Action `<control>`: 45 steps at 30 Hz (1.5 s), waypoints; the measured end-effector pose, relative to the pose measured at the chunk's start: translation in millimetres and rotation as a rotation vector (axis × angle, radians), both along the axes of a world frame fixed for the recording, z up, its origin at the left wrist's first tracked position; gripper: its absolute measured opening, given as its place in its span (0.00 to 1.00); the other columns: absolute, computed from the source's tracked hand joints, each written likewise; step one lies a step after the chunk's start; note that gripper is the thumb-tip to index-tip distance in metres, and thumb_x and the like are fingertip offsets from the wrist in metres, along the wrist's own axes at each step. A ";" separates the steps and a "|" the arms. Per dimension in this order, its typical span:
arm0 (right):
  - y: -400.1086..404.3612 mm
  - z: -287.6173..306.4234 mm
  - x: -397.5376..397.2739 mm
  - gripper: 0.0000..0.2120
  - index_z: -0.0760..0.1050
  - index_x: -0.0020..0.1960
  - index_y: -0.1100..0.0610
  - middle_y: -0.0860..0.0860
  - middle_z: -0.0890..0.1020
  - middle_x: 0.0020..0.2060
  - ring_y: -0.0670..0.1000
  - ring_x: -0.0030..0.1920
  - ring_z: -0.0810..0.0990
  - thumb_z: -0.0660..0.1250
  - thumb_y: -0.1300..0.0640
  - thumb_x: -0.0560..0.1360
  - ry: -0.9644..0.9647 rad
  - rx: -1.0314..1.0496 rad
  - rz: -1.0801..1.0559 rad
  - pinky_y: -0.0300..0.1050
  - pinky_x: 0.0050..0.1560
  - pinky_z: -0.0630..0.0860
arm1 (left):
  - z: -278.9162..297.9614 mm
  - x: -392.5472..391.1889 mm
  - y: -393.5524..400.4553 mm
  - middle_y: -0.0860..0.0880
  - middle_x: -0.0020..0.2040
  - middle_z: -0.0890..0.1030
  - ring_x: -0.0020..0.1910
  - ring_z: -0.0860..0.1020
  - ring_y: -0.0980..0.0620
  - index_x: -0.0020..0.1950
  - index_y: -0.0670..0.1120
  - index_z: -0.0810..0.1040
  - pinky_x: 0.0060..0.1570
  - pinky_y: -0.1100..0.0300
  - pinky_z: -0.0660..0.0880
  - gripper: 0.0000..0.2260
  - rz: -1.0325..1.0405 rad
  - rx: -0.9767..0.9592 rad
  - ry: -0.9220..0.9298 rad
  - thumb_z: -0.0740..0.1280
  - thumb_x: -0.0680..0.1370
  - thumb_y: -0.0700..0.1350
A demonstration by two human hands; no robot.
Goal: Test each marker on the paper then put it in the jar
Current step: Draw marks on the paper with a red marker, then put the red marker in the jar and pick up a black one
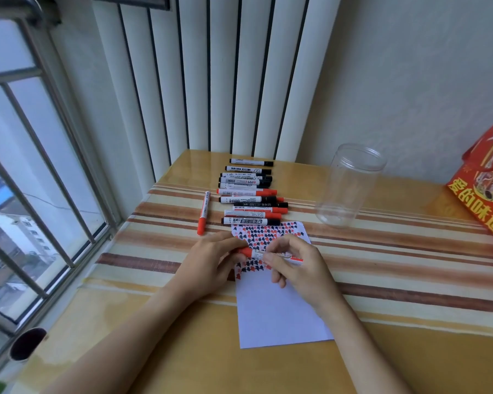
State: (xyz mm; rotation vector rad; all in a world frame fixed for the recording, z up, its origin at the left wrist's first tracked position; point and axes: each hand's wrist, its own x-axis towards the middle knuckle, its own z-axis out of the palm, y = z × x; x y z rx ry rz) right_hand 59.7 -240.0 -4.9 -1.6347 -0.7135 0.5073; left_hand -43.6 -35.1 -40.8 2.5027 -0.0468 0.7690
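A wooden table [410, 362] with a striped plastic cover is standing against a white radiator [211, 75] and a barred window [26, 166]. A red printed gift bag [487, 191] is sitting at the table's far right edge. A clear plastic jar [349, 184] is standing upright with its mouth open, well to the right of the markers and beyond the paper. A white sheet of paper [276, 314] is lying in the middle, its far half showing rows of red and black test marks. Beyond it, touching its far edge, a row of black and red markers [248, 194] is lying side by side, with one loose red marker [203, 213] lying apart to their left. Over the marked part of the paper, the left hand [211, 263] is pinching the cap end of a red marker [268, 255] held crosswise, while the right hand [299, 265] is gripping its white barrel with curled fingers.
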 end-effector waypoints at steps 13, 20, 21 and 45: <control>-7.9 42.6 33.3 0.07 0.74 0.58 0.57 0.45 0.84 0.47 0.50 0.44 0.85 0.68 0.57 0.82 -0.468 0.355 -0.699 0.44 0.47 0.81 | -16.7 7.9 5.5 0.56 0.70 0.76 0.72 0.70 0.54 0.69 0.56 0.78 0.70 0.49 0.66 0.23 0.209 0.113 0.224 0.52 0.82 0.61; -20.8 112.9 96.9 0.12 0.74 0.65 0.64 0.58 0.83 0.50 0.57 0.48 0.82 0.65 0.60 0.84 -1.126 0.342 -0.935 0.47 0.49 0.78 | -14.5 9.3 4.7 0.55 0.77 0.69 0.79 0.61 0.55 0.76 0.54 0.72 0.74 0.56 0.54 0.33 0.236 0.078 0.302 0.45 0.78 0.65; -20.0 115.7 106.2 0.12 0.75 0.66 0.63 0.58 0.83 0.51 0.58 0.50 0.82 0.64 0.60 0.84 -1.153 0.312 -0.950 0.50 0.50 0.78 | -14.8 9.2 3.7 0.55 0.77 0.69 0.79 0.61 0.55 0.76 0.53 0.72 0.74 0.55 0.55 0.32 0.240 0.089 0.303 0.46 0.78 0.65; -38.6 93.2 108.6 0.07 0.76 0.55 0.53 0.47 0.84 0.39 0.57 0.50 0.83 0.71 0.56 0.78 -1.181 -0.487 -0.479 0.60 0.69 0.61 | -18.5 7.6 5.1 0.57 0.68 0.76 0.71 0.70 0.53 0.66 0.57 0.78 0.68 0.51 0.65 0.22 0.231 0.130 0.231 0.53 0.79 0.60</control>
